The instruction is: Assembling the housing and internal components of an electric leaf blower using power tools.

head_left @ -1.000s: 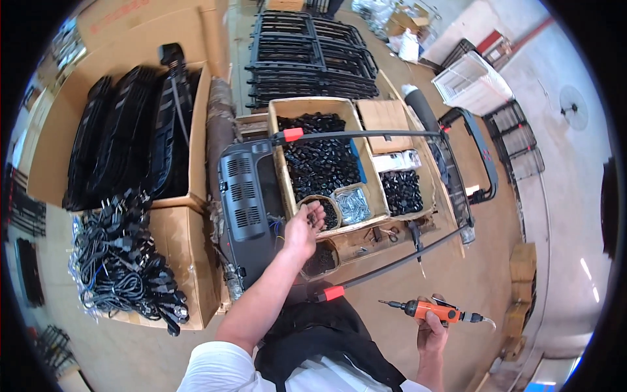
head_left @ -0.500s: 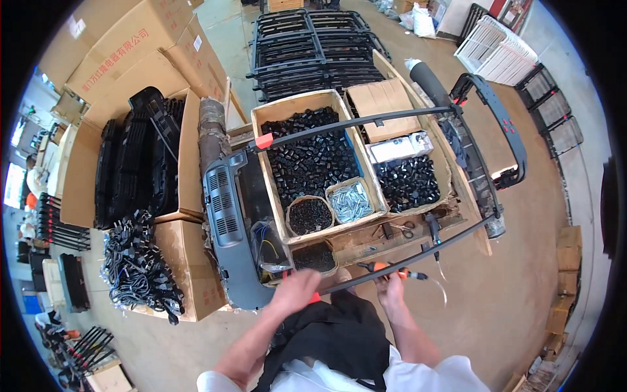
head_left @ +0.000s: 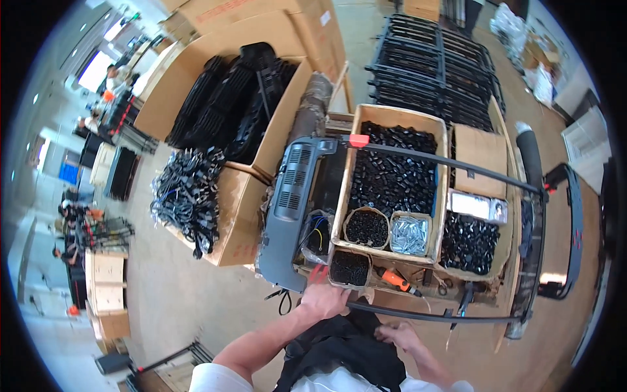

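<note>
My left hand (head_left: 325,299) grips the near left corner of a black metal frame (head_left: 424,315), beside a red corner piece (head_left: 319,274). A grey vented plastic panel (head_left: 292,189) runs along the frame's left end. My right hand (head_left: 400,336) is in front of the dark apron (head_left: 349,349), away from the frame, its fingers curled together; what they hold, if anything, is hidden. An orange and black power screwdriver (head_left: 395,279) lies on the wooden bench ledge behind the near rail. Close to my left hand sits a small tub of tiny black parts (head_left: 350,268).
Beneath the frame, a large bin (head_left: 392,163) holds black plastic pieces and a tub of silver screws (head_left: 410,235). Scissors (head_left: 445,286) and a second, dark power tool (head_left: 466,297) lie to the right. Cartons (head_left: 274,140) with black panels and bundled cables (head_left: 189,196) stand left.
My right hand has let go of the orange screwdriver, which now lies on the ledge, and drawn back to the apron. The left hand stays at the frame corner. The view has swung left.
</note>
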A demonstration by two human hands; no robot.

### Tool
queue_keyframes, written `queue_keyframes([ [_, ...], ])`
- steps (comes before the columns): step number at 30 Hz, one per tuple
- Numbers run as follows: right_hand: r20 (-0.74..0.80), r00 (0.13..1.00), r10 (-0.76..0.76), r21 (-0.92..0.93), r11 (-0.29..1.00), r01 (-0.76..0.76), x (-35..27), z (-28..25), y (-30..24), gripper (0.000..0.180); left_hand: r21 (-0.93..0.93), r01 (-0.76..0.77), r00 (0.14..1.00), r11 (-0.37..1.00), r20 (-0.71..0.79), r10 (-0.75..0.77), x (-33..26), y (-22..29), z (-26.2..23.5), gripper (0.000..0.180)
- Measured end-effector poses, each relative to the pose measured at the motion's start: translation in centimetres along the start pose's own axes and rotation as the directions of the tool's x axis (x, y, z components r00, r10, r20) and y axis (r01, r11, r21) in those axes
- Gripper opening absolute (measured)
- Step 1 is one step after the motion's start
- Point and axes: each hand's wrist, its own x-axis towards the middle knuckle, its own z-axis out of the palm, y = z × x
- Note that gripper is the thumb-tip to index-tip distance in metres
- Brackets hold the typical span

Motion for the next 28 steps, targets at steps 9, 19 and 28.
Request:
queue_keyframes([
  [9, 0.046, 0.349, -0.936, -0.834, 0.157, 0.529, 5.7, -5.1, -35.0, 0.037, 0.051, -0.307, 0.702, 0.95, -0.662, 0.263, -1.6, -1.3, 2.1, 0.034],
  [19, -0.08, 0.686, -0.723, -0.986, 0.158, 0.051, 20.5, -9.7, -44.9, 0.075, -0.992, -0.1, 0.986, -0.073, -0.089, -0.14, -4.2, -2.7, 13.6, 0.056],
  [28, 0.059, 0.619, -0.783, -0.995, 0.006, 0.103, 12.1, -1.4, -46.1, 0.068, -0.778, -0.111, 0.955, -0.618, 0.089, -0.283, -5.2, -2.4, 15.1, 0.035],
])
